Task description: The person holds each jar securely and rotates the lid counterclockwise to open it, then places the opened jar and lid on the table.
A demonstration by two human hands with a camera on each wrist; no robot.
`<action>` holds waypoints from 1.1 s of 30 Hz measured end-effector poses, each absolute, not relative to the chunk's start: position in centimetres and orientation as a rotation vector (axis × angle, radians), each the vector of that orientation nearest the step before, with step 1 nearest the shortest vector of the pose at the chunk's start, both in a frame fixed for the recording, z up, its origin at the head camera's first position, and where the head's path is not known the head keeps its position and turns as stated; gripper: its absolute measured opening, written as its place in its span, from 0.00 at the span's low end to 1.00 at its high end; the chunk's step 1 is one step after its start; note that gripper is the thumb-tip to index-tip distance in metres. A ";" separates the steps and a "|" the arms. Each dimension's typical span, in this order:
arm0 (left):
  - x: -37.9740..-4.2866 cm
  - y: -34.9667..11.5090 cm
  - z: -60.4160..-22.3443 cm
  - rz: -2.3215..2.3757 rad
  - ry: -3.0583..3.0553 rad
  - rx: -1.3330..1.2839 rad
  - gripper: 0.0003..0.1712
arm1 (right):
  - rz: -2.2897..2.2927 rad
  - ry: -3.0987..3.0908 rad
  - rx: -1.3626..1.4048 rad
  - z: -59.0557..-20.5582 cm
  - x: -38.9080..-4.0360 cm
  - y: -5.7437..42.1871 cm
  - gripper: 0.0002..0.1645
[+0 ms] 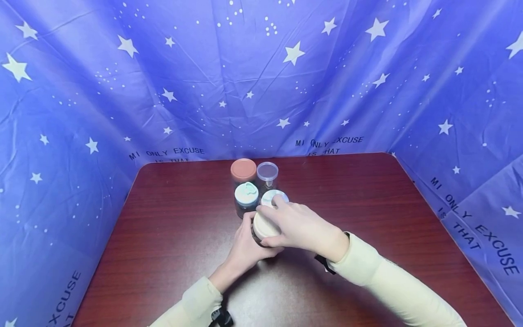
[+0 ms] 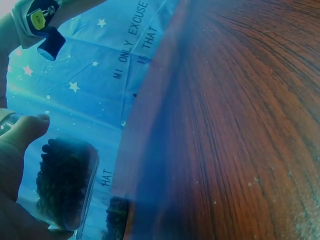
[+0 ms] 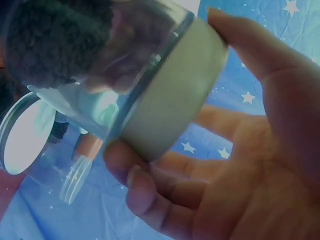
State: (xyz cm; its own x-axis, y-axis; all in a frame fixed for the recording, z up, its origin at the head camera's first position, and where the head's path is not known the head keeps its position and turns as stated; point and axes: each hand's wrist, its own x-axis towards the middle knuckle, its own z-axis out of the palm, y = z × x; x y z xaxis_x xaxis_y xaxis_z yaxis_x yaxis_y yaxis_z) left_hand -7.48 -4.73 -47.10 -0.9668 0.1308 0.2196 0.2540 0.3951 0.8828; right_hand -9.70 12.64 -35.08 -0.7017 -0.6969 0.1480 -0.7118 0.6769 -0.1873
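Observation:
In the head view, my left hand (image 1: 247, 247) grips the side of a clear jar with a cream lid (image 1: 265, 227). My right hand (image 1: 306, 229) holds that lid from above, thumb on the near side. The right wrist view shows the clear jar (image 3: 55, 45) tilted, holding small dark pieces, with the lid (image 3: 175, 87) on its mouth and fingers around the rim. Left-hand fingers show blurred through the jar's wall. From the left wrist, the dark contents (image 2: 67, 185) appear beside my left hand (image 2: 15, 150).
Just beyond the hands stand jars with a white lid (image 1: 271, 196), a mint lid (image 1: 246, 194) with a raised loop, an orange-brown lid (image 1: 244, 169) and a clear lid (image 1: 267, 171). All are on the dark red wooden table (image 1: 175, 236). A blue star-print curtain (image 1: 229, 81) surrounds it.

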 end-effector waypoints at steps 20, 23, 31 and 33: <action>-7.6 -4.4 -46.8 -1.673 -2.515 -0.398 0.52 | 0.217 -2.854 0.850 -35.0 -8.8 11.4 0.43; -7.6 -4.4 -46.8 -1.662 -2.502 -0.396 0.52 | 0.261 -2.886 0.851 -35.2 -8.9 11.2 0.42; -7.6 -4.9 -47.3 -1.650 -2.518 -0.440 0.53 | 0.323 -2.982 1.060 -34.3 -9.3 12.0 0.34; -7.6 -5.0 -47.3 -1.655 -2.524 -0.454 0.53 | 0.272 -2.985 1.131 -33.9 -9.4 12.2 0.33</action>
